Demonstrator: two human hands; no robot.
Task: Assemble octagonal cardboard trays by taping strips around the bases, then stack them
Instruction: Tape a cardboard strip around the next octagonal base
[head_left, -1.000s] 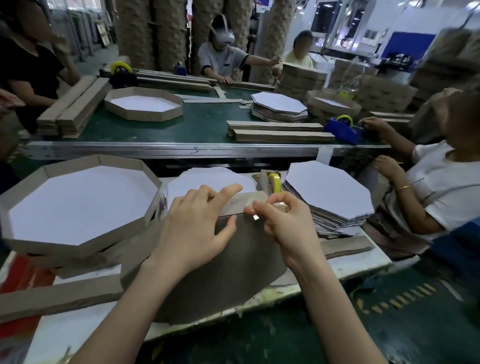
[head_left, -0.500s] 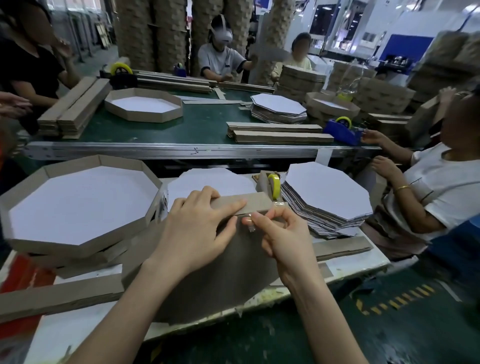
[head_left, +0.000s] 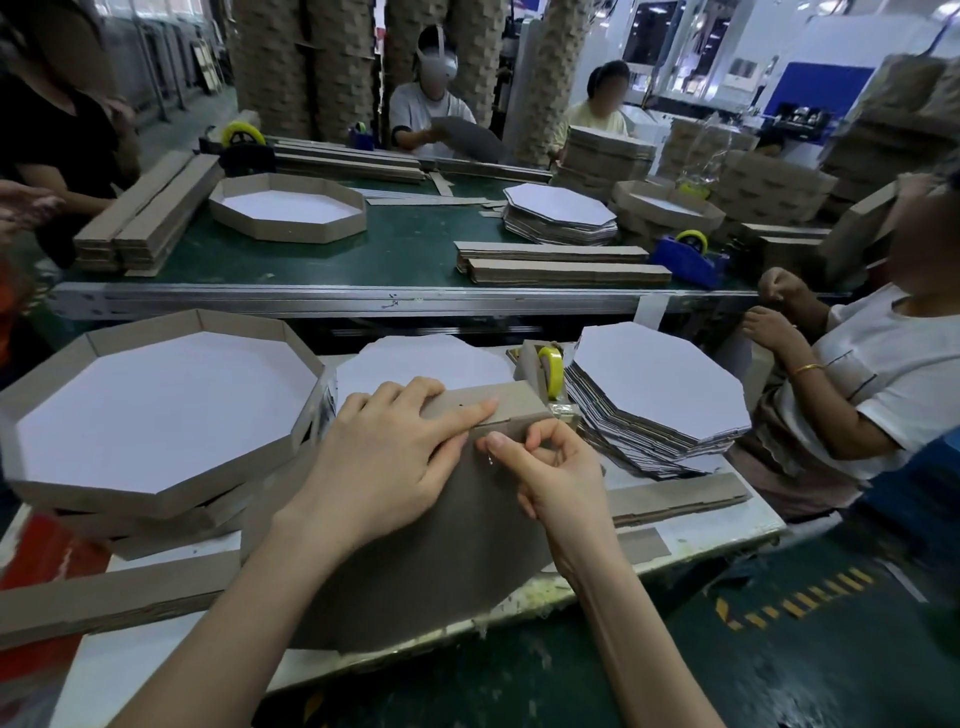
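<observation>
Cardboard, brown on the walls and white inside, is forming the tray (head_left: 104, 499) that is sitting at the far left of the table (head_left: 701, 535), on top of further cardboard pieces. In front of it a loose strip (head_left: 104, 597) is lying flat near the table's front edge.

At the centre the base (head_left: 415, 561) is standing tilted, with its grey underside facing the camera and its lower edge resting on the table. An upper strip (head_left: 498, 402) is running along the base's top edge. The left hand (head_left: 384, 457) is lying over this joint with fingers straight and spread, pressing the upper strip against the base.

Just to its right, the right hand (head_left: 558, 478) is working at the same seam with fingers curled, thumb and forefinger pinching a piece of clear tape (head_left: 490, 458) (only a glint of it is showing).

Behind the right hand a dispenser (head_left: 550, 369) with a yellow roll is standing just beside the upper strip's end. Further right a stack (head_left: 660, 384) of white octagonal bases is resting on the table, and a far strip (head_left: 675, 499) is lying in front of it.
</observation>
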